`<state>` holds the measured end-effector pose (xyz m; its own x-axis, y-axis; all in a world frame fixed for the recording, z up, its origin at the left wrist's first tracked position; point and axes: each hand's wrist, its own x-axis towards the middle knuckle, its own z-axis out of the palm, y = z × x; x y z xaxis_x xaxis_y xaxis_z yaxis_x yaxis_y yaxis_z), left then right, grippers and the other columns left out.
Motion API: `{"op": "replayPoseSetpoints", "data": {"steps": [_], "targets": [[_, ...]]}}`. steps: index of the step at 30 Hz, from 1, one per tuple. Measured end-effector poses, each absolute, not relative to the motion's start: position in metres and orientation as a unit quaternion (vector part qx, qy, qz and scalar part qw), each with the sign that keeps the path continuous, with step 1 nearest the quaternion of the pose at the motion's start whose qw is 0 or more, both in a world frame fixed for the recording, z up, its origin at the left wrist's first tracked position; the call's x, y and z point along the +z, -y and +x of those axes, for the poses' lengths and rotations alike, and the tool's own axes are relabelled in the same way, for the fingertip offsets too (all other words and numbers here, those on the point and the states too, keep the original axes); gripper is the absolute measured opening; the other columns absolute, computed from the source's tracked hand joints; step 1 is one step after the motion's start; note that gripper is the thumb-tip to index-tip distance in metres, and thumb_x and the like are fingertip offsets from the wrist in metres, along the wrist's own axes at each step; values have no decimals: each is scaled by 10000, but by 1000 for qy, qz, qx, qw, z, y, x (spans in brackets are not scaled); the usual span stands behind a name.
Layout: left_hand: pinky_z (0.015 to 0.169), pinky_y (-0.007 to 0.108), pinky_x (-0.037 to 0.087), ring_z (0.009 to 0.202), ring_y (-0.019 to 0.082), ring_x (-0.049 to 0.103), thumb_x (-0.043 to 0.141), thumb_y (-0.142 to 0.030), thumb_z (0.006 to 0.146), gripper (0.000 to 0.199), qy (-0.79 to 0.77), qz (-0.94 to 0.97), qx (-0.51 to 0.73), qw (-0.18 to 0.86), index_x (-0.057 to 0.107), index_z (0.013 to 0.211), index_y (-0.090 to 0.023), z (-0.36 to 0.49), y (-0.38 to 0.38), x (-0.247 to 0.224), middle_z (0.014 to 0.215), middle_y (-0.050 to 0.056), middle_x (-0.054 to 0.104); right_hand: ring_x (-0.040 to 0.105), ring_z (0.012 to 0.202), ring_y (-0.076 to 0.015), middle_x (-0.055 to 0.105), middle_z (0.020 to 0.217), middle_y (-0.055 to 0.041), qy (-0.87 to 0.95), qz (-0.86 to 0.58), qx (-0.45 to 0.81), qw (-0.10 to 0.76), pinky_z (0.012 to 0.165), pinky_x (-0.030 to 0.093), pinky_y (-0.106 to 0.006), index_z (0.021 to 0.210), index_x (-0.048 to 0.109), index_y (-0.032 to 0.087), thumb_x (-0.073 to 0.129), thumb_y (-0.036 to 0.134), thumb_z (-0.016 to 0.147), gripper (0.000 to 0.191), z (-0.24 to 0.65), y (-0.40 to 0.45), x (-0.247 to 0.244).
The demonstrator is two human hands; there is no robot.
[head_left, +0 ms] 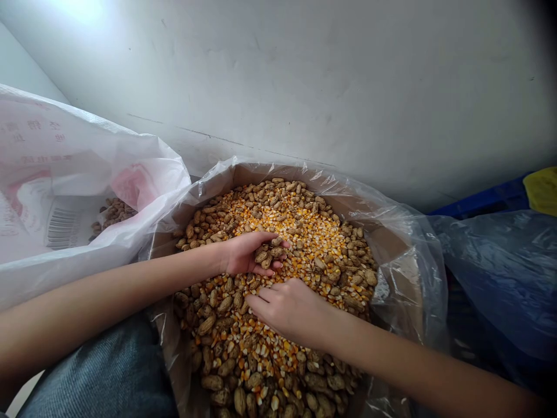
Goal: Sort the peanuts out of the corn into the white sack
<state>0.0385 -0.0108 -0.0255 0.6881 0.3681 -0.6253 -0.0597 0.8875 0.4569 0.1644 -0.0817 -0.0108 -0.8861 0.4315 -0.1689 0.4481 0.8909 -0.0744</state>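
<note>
A box (398,278) lined with clear plastic holds yellow corn kernels (278,212) mixed with unshelled peanuts (224,368). Over the middle of the mix, my left hand (250,252) is turned palm up, its fingers curled around several peanuts (270,252). Just below and to the right, my right hand (289,305) is palm down at the surface of the mix, fingers bent together and pointing left. Its fingertips are partly hidden, and I cannot make out what they hold.
On the left stands an open white woven sack (148,162) with peanuts inside (115,212). A pale wall (304,81) rises behind. Clear plastic (505,267), a blue edge (483,197) and a yellow item (542,188) are at right. A denim-covered leg (104,371) is lower left.
</note>
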Motion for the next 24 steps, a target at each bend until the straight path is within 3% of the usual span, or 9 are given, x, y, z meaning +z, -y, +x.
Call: {"op": "replayPoseSetpoints", "data": {"steps": [5,8,12,18,24], "targets": [[495,209,431,550,89,517,358,-300,789,205,-382,200,114,895,515,832,-175,39,11,-27,669,-6,527,551,516,-143,582,621,0,-971,219,-59,75,372,228,-243,802,468,155,426,106,739,90,163,84,-18],[502,208,434,547,91,517,376,-298,780,198,-381,194,119,896,517,836,-171,38,11,-27,650,-3,530,540,543,-122,568,608,11,-971,234,-51,-9,418,273,-242,765,487,170,387,164,792,104,167,80,-4],[504,208,442,532,92,515,416,-290,759,174,-377,183,111,901,517,778,-149,39,13,-25,608,-3,534,528,574,-93,588,652,13,-948,301,-35,-95,519,332,-228,864,530,182,345,238,834,195,180,66,22],[528,228,465,568,97,538,378,-281,783,213,-372,203,102,900,498,699,-126,41,14,-25,606,13,544,556,659,-95,626,788,5,-920,384,-18,-72,594,358,-220,952,531,209,343,261,837,226,195,51,21],[517,214,460,573,94,542,371,-280,790,209,-374,201,103,899,507,736,-131,41,14,-26,630,15,544,564,647,-97,633,779,15,-902,425,-36,-67,547,351,-210,869,561,220,358,300,822,223,201,45,29]]}}
